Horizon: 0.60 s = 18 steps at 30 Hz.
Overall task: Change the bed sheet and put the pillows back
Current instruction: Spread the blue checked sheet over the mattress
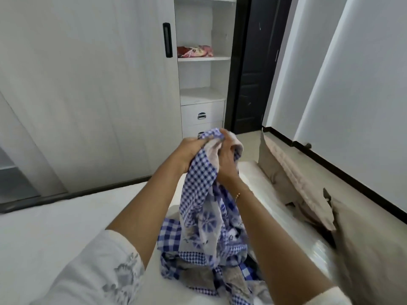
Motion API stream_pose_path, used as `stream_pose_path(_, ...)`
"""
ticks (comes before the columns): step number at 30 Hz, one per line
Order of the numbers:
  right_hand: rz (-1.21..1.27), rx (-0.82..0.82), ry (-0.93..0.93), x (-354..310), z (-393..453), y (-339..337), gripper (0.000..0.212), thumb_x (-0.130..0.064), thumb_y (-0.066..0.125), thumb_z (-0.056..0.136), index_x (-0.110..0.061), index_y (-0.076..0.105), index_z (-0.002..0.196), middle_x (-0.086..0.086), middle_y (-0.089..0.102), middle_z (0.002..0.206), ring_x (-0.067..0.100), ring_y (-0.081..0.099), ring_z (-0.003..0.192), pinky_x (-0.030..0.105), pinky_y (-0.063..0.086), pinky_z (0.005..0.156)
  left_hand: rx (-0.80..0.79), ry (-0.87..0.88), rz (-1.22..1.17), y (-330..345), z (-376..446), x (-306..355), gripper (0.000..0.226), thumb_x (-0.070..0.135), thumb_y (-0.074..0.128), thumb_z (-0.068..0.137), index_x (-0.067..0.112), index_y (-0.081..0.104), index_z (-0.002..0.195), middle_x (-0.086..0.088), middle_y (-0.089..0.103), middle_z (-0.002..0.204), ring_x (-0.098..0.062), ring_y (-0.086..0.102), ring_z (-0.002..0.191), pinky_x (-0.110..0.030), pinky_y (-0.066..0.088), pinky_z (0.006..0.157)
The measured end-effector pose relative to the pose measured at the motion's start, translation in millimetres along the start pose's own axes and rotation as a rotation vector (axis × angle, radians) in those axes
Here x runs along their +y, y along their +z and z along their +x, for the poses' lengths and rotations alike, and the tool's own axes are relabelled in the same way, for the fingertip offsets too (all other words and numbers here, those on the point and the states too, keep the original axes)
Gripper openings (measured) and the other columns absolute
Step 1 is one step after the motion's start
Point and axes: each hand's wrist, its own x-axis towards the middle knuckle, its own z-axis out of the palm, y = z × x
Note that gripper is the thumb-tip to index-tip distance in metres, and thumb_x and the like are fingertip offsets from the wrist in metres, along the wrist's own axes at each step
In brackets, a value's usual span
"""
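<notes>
- Holding one end of the sheet (pixel 199 190) up in front of the body, the left hand (pixel 189 154) and the right hand (pixel 226 159) are both closed tightly on the blue checked cloth, close beside each other.
- The rest of the sheet hangs down and lies in a loose heap on the mattress (pixel 66 221), near the person.
- The mattress looks bare and white, so I judge that the old cover is already off and the new one is not yet spread.
- Two beige pillows (pixel 293 179) lean at the right side of the bed, off the sleeping surface; they are not back in place.
- What is left, as I judge: to open the sheet, spread it, tuck it in, then return the pillows.
- A wardrobe (pixel 204 73) stands open behind, with folded cloth (pixel 195 51) on one shelf.
</notes>
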Motion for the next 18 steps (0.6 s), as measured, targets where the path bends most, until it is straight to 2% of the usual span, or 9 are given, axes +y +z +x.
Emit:
stream_pose_path(2,0.168,0.006,0.104,29,-9,12,0.084,-0.003,0.061,0.087,0.001,-0.001,0.144,0.01,0.033,0.129,0.008,0.04,0.12,-0.004,0.021,0.092,0.144,0.036,0.122,0,2,-18,0.018,0.023,0.064,0.088,0.005,0.066,0.084,-0.006,0.067,0.074,-0.022,0.065,0.076,-0.026,0.053,0.07)
stream_pose_path(4,0.152,-0.058,0.209,57,-17,29,0.111,-0.015,0.077,0.074,-0.006,-0.008,0.146,0.013,0.033,0.136,0.022,0.04,0.126,0.011,0.032,0.098,0.215,0.04,0.061,-12,-1,-31,0.017,0.02,0.058,0.092,0.006,0.066,0.088,-0.006,0.066,0.081,-0.023,0.063,0.085,-0.033,0.052,0.08)
stream_pose_path(6,-0.01,-0.181,0.363,88,-28,49,0.12,-0.029,0.079,0.071,-0.013,-0.012,0.147,0.016,0.044,0.136,0.031,0.051,0.115,0.03,0.044,0.085,0.185,0.029,-0.032,-30,-8,-36,0.021,0.023,0.055,0.093,0.005,0.065,0.1,-0.005,0.068,0.084,-0.023,0.063,0.083,-0.032,0.052,0.077)
stream_pose_path(8,-0.037,-0.235,0.63,116,-42,66,0.101,-0.022,0.067,0.085,-0.02,-0.012,0.147,0.021,0.059,0.115,0.03,0.057,0.083,0.033,0.041,0.063,0.141,0.009,-0.016,-50,-15,-37,0.019,0.02,0.05,0.096,0.008,0.062,0.104,-0.005,0.068,0.083,-0.021,0.061,0.077,-0.024,0.053,0.065)
stream_pose_path(10,0.126,-0.143,0.831,130,-55,80,0.049,-0.018,0.047,0.096,-0.028,0.028,0.14,0.021,0.057,0.083,0.026,0.047,0.062,0.034,0.037,0.054,0.179,0.003,0.058,-65,-23,-36,0.023,0.013,0.046,0.097,0.0,0.06,0.109,-0.011,0.065,0.092,-0.021,0.057,0.084,-0.025,0.048,0.07)
stream_pose_path(11,0.21,-0.108,0.87,131,-58,86,0.017,-0.018,0.04,0.099,-0.022,0.049,0.113,0.018,0.049,0.071,0.023,0.04,0.056,0.036,0.035,0.055,0.214,0.01,0.065,-71,-27,-38,0.024,0.01,0.043,0.098,-0.005,0.06,0.107,-0.007,0.065,0.091,-0.017,0.057,0.085,-0.027,0.043,0.075)
stream_pose_path(13,0.247,-0.042,0.885,128,-50,98,0.024,-0.013,0.034,0.1,-0.014,0.047,0.079,0.011,0.035,0.062,0.02,0.027,0.052,0.037,0.028,0.059,0.295,0.031,-0.032,-85,-33,-50,0.032,0.011,0.037,0.099,0.002,0.063,0.082,0.008,0.068,0.065,-0.003,0.062,0.063,-0.025,0.042,0.073)
stream_pose_path(15,0.154,0.002,0.818,118,-34,107,0.018,-0.007,0.036,0.096,-0.004,0.053,0.091,0.017,0.049,0.071,0.025,0.038,0.059,0.037,0.031,0.061,0.359,-0.031,-0.25,-102,-46,-62,0.043,0.032,0.038,0.099,0.015,0.069,0.074,0.006,0.068,0.056,-0.007,0.066,0.059,-0.026,0.051,0.061)
stream_pose_path(18,-0.053,-0.061,0.619,82,-9,121,0.044,-0.02,0.033,0.085,-0.007,0.053,0.122,0.023,0.058,0.113,0.039,0.053,0.097,0.044,0.043,0.085,0.565,-0.02,-0.087,-146,-59,-88,0.062,0.062,0.058,0.079,0.009,0.062,0.112,-0.005,0.069,0.103,-0.026,0.063,0.097,-0.038,0.052,0.084)
